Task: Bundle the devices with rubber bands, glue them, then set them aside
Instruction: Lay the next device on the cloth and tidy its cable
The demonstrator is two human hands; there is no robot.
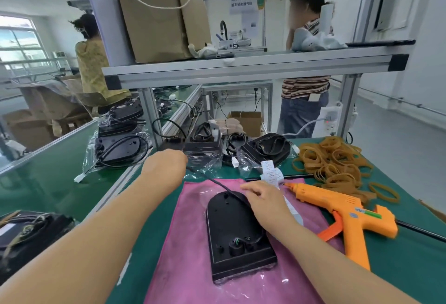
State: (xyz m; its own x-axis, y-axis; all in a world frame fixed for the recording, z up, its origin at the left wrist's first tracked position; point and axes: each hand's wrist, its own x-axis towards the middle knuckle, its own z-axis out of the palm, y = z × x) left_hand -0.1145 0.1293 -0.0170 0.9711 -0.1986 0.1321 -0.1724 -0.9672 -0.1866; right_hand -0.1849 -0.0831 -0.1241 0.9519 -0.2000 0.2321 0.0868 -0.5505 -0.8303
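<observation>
device (231,236): black, flat, rounded far end | cable (215,181) attached | on pink cloth (190,255)

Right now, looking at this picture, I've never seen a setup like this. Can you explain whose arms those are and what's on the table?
There is no machine here. This is one picture from a camera worn on a person's head, looking down at their own bare arms. On the green table lies a pink cloth with a black device on it. The right hand rests on the device's far end. The left hand reaches forward to where the device's cable leads. Its fingers are hidden, so I cannot tell whether either hand grips anything. To the right lie an orange glue gun and a heap of rubber bands. Further back are more devices in clear bags.
</observation>
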